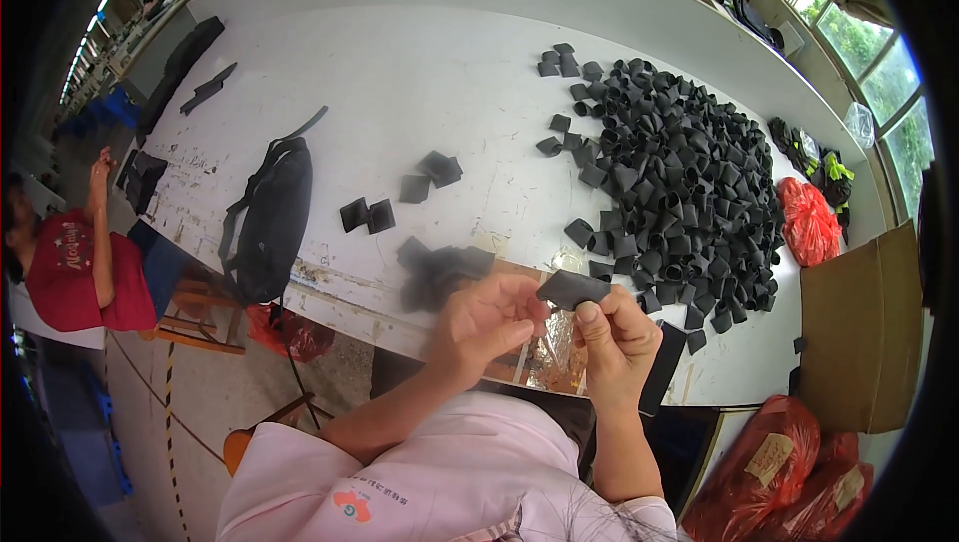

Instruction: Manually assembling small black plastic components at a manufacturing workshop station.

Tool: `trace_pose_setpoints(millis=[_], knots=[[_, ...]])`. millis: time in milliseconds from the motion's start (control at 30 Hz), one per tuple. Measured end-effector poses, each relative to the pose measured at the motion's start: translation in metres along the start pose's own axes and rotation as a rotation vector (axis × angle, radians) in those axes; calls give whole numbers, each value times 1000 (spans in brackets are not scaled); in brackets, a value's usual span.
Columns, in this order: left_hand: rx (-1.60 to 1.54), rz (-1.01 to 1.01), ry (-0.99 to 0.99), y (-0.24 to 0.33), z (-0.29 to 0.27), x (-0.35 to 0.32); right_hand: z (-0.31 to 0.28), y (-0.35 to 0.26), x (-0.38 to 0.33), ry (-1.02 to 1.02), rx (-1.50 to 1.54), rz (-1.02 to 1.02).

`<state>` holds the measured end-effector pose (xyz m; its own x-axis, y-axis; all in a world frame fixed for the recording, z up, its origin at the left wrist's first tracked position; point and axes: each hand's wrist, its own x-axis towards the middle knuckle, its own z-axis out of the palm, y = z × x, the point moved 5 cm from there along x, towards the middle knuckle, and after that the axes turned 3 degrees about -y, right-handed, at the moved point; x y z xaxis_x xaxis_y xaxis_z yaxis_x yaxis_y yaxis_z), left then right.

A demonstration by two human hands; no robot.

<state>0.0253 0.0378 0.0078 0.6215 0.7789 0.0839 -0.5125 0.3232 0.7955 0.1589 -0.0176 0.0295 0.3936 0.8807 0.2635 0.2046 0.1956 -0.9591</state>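
A small black folded fabric piece (571, 289) is pinched between the thumb and fingers of my right hand (621, 337), held just above the table's near edge. My left hand (489, 327) is at the left end of that piece, its fingers apart and its palm turned toward it; I cannot tell whether the fingertips touch it. Beyond my left hand lies a loose cluster of black pieces (440, 270), blurred in the picture. Several more flat black pieces (432, 176) rest farther up the table. To the right spreads a large heap of similar black fabric loops (684, 172).
A black bag (278, 217) with straps lies at the left of the white table (400, 72). On the right are a red plastic bag (807, 220), a cardboard sheet (859, 332) and filled red sacks (764, 467). A person in red (85, 267) is at far left.
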Motion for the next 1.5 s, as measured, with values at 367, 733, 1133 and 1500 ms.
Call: trace_pose_setpoints(millis=[367, 733, 1133, 1500], knots=[[12, -121, 147, 3, -8, 4, 10, -2, 8, -83, -205, -108], [-124, -200, 188, -13, -17, 6, 17, 9, 0, -57, -292, -100], [1316, 132, 1262, 10, -249, 3, -45, 18, 74, 237, 370, 223], [788, 26, 470, 36, -168, 10, 17, 61, -51, -384, -92, 461]])
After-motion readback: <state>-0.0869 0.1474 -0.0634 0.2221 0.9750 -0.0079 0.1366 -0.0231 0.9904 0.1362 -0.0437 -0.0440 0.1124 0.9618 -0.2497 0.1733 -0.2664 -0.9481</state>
